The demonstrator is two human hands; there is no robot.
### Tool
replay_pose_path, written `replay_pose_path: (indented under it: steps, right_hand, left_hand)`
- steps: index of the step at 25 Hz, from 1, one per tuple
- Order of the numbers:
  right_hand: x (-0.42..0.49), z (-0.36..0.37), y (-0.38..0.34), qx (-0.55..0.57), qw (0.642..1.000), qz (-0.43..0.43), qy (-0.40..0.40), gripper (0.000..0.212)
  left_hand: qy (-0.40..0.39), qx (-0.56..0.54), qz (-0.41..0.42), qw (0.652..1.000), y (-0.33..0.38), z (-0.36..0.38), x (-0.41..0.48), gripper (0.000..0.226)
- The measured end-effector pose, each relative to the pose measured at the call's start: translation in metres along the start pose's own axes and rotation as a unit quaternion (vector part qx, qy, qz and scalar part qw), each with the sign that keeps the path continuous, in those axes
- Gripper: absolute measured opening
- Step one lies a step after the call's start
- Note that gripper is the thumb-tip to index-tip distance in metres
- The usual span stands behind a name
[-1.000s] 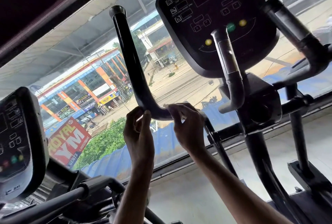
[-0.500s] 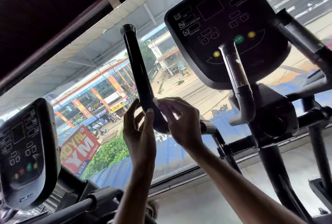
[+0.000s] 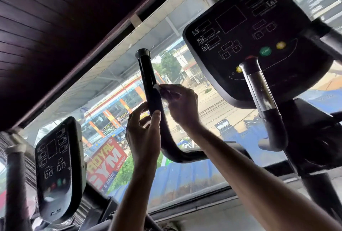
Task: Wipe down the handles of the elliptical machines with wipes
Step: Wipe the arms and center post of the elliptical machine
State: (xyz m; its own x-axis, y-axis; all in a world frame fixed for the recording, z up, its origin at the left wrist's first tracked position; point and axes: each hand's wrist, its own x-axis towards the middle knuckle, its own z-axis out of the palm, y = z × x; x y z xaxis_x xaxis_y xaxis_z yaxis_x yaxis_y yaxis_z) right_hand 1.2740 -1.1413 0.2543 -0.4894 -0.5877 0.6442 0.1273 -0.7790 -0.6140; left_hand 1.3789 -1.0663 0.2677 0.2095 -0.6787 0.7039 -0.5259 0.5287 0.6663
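Halfway up the handle, the right hand pinches the wipe, risen from the bend. The left hand clasps the bar below; the top seems left.

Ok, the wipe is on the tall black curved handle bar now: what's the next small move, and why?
Probably slide the right hand with its white wipe up the black curved handle bar toward the round end cap. The wipe is pressed about midway up the upright stretch, with bare shaft above it, and the left hand grips the bar lower down, steadying it.
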Motion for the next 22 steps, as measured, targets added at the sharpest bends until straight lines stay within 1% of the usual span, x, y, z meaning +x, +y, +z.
replay_pose_path:
  steps: [2,4,7,9,12,16,19,21,22]
  right_hand:
    - [0.016,0.004,0.001,0.022,1.0,0.009,-0.006,0.011]
    - [0.004,0.002,0.006,0.046,0.998,0.03,-0.024,0.012]
    - [0.001,0.006,0.001,0.001,1.0,0.022,-0.014,0.013]
    - [0.036,0.02,-0.005,-0.025,1.0,0.003,0.003,0.013]
    - [0.076,0.031,-0.012,-0.049,0.999,-0.005,0.001,0.013]
    - [0.06,0.022,-0.005,-0.001,0.999,-0.033,-0.019,0.011]
    - [0.084,0.033,-0.003,-0.03,0.998,-0.058,0.017,0.011]
    - [0.099,0.038,-0.005,-0.043,0.996,-0.069,0.023,0.012]
    - [0.098,0.038,-0.004,-0.037,0.995,-0.09,0.02,0.013]
  left_hand:
    - [0.013,0.015,0.001,1.0,0.003,0.003,0.006,0.031]
    - [0.013,0.019,0.008,1.0,0.009,0.005,0.013,0.037]
    - [0.016,0.027,0.022,0.999,0.02,0.008,0.028,0.045]
    - [0.008,0.027,0.015,0.999,0.024,0.01,0.04,0.04]
    - [-0.001,0.028,0.013,1.0,0.023,0.011,0.047,0.028]
    - [-0.016,0.021,0.011,1.0,0.021,0.011,0.044,0.031]
    - [-0.01,0.013,0.011,1.0,0.02,0.011,0.046,0.029]
    - [-0.009,0.0,0.015,1.0,0.019,0.01,0.047,0.027]
    - [-0.012,-0.006,0.016,1.0,0.016,0.01,0.047,0.027]
